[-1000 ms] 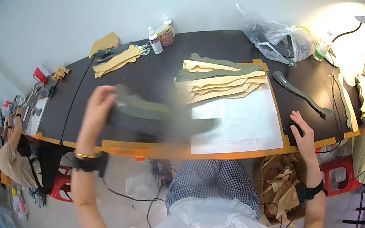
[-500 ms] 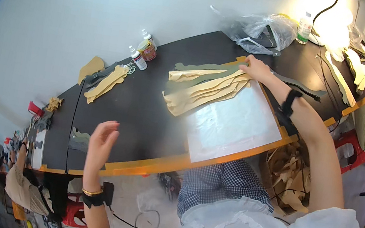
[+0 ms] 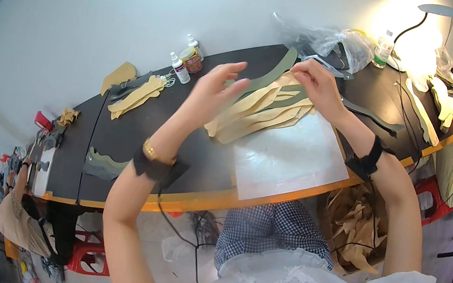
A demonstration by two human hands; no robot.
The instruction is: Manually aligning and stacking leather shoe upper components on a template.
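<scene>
A pile of cut strips point(image 3: 263, 115), cream and dark green, lies fanned out on the black table. One dark green curved strip point(image 3: 276, 69) is raised at its far end, against the fingertips of my right hand point(image 3: 318, 88). The fingers of that hand are pinched together on its edge. My left hand point(image 3: 213, 95) hovers over the left part of the pile, fingers apart and slightly blurred, holding nothing. It hides the strip's left end. Below the pile lies a whitish translucent sheet point(image 3: 295, 158) along the table's near edge.
Two white bottles and a jar point(image 3: 192, 60) stand by the wall. More cream strips point(image 3: 137, 98) and green pieces point(image 3: 101, 163) lie to the left. A plastic bag point(image 3: 336, 46), a clear bottle point(image 3: 383, 49) and a lamp point(image 3: 440, 9) are at the back right. Co-workers sit at both sides.
My left hand has come up from the near left table edge to the pile. My right hand has lifted slightly, and one green strip now rises at its far end.
</scene>
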